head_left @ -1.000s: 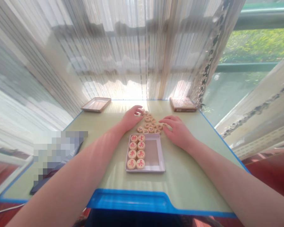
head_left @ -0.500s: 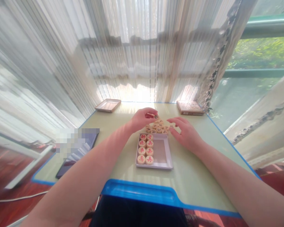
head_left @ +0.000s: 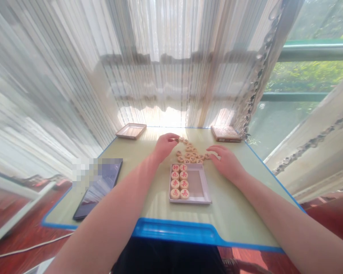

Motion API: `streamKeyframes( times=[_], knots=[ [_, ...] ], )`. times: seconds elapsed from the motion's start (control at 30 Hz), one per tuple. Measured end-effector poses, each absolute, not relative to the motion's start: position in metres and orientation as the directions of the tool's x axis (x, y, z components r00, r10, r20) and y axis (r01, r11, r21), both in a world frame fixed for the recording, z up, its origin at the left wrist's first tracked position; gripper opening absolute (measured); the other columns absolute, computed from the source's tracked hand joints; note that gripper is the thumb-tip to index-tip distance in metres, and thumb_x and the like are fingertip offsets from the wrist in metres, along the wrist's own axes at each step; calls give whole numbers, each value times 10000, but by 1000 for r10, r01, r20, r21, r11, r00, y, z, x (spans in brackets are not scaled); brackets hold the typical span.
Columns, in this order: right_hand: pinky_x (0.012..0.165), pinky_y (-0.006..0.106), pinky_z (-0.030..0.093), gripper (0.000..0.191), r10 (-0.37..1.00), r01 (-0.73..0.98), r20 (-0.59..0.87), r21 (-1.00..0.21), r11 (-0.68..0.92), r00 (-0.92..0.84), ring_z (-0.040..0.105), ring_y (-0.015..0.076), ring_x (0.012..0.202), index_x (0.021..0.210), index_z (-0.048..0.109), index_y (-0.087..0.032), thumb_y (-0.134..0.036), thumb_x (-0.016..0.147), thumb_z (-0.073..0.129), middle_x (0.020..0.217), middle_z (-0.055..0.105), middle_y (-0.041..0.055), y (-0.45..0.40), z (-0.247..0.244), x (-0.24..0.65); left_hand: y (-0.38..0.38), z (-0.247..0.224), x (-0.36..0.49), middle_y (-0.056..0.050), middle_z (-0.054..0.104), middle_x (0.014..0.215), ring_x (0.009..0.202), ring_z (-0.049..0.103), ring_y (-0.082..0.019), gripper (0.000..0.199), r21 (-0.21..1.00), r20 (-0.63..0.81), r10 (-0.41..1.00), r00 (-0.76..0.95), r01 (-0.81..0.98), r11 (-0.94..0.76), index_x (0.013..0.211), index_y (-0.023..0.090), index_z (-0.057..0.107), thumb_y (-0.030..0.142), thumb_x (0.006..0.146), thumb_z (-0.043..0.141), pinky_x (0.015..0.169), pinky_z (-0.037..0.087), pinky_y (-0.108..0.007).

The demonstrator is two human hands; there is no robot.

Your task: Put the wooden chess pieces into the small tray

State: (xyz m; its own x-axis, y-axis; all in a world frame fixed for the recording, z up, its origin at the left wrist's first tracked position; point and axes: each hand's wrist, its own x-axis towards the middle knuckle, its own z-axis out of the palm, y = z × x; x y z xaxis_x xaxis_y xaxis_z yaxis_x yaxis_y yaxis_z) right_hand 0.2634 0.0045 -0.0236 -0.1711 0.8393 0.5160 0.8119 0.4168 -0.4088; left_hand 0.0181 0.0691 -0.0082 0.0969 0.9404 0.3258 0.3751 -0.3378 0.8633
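Left hand (head_left: pixel 164 147) nearly closed, thumb and fingers curve around a Chinese chess piece (head_left: pixel 177 140) at the far end of a scatter on a table (head_left: pixel 231 213); whether the piece is gripped or merely touched cannot be told. Right hand (head_left: pixel 224 161), half open with fingers bent and nothing visibly held, is just beside a dark-lettered piece (head_left: pixel 207 156) at the scatter's right edge. Loose pieces (head_left: pixel 193 160) lie between the hands, behind a shallow tray (head_left: pixel 207 186) whose left half holds eight red-lettered pieces (head_left: pixel 184 184) in two columns of four. Farther out, a tablet (head_left: pixel 103 186) lies at left, with an open box lid (head_left: pixel 131 130) and a box (head_left: pixel 226 132) at the back corners, before a sheer curtain (head_left: pixel 165 42).
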Motion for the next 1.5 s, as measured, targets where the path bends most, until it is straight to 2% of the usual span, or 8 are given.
streamKeyframes(
  times=[0.2, 0.4, 0.73, 0.9, 1.07, 1.23, 1.37, 1.5],
  knots=[
    [866, 384, 491, 270, 881, 808, 436, -443, 388, -184, 610, 212, 959, 1020, 671, -194, -219, 812, 500, 1023, 672, 81, 8, -26, 268, 83, -13, -2, -43, 715, 917, 865, 633, -194, 264, 648, 304, 939, 159, 689, -326, 905, 194, 713, 194, 701, 546, 849, 491, -325],
    [969, 418, 429, 321, 849, 797, 438, -377, 472, -296, 553, 219, 1069, 1116, 655, -229, -318, 898, 437, 1131, 653, 64, 9, -25, 261, 82, -16, 5, -27, 719, 945, 872, 639, -187, 306, 738, 191, 958, 215, 612, -284, 958, 192, 714, 228, 702, 550, 837, 493, -296],
    [1015, 466, 361, 396, 844, 823, 342, -259, 506, -412, 474, 235, 1160, 1201, 609, -274, -377, 943, 326, 1253, 605, 15, -7, -16, 239, 77, -14, 15, -22, 696, 1055, 963, 615, -199, 361, 710, 181, 956, 233, 642, -291, 1022, 212, 703, 185, 727, 498, 889, 468, -307],
    [1004, 449, 374, 384, 846, 811, 373, -304, 500, -382, 493, 231, 1120, 1176, 622, -239, -361, 938, 346, 1198, 633, 36, -1, -20, 246, 58, -1, 29, -25, 676, 1055, 1039, 544, -255, 256, 455, 366, 873, 323, 756, -470, 906, 258, 727, 395, 733, 598, 966, 400, -385],
    [985, 430, 397, 340, 838, 804, 403, -313, 505, -369, 505, 231, 1072, 1110, 660, -231, -325, 918, 396, 1137, 655, 44, 3, -24, 248, 49, 6, 39, -40, 688, 903, 968, 548, -276, 246, 290, 278, 840, 466, 793, -536, 796, 265, 740, 465, 722, 617, 944, 385, -412],
    [1004, 446, 374, 311, 826, 819, 441, -283, 499, -350, 466, 245, 1089, 1058, 693, -254, -253, 895, 428, 1171, 635, 43, 2, -24, 247, 54, 1, 34, -4, 705, 939, 969, 573, -234, 222, 355, 263, 820, 508, 740, -572, 913, 288, 730, 349, 754, 587, 930, 414, -347],
    [995, 418, 388, 317, 832, 813, 427, -299, 500, -354, 474, 236, 1077, 1068, 689, -239, -252, 898, 422, 1143, 645, 51, 1, -25, 246, 64, -7, 24, -8, 697, 1001, 954, 584, -199, 297, 522, 400, 864, 305, 700, -488, 972, 230, 699, 198, 724, 539, 868, 470, -313],
    [1007, 419, 380, 331, 854, 826, 431, -336, 452, -291, 470, 243, 1105, 1102, 669, -192, -273, 901, 418, 1160, 636, 70, 3, -27, 245, 83, -13, 16, -32, 630, 1193, 1129, 527, -199, 423, 532, 467, 863, 192, 718, -448, 1127, 197, 633, 156, 755, 437, 1002, 411, -354]
  ],
)
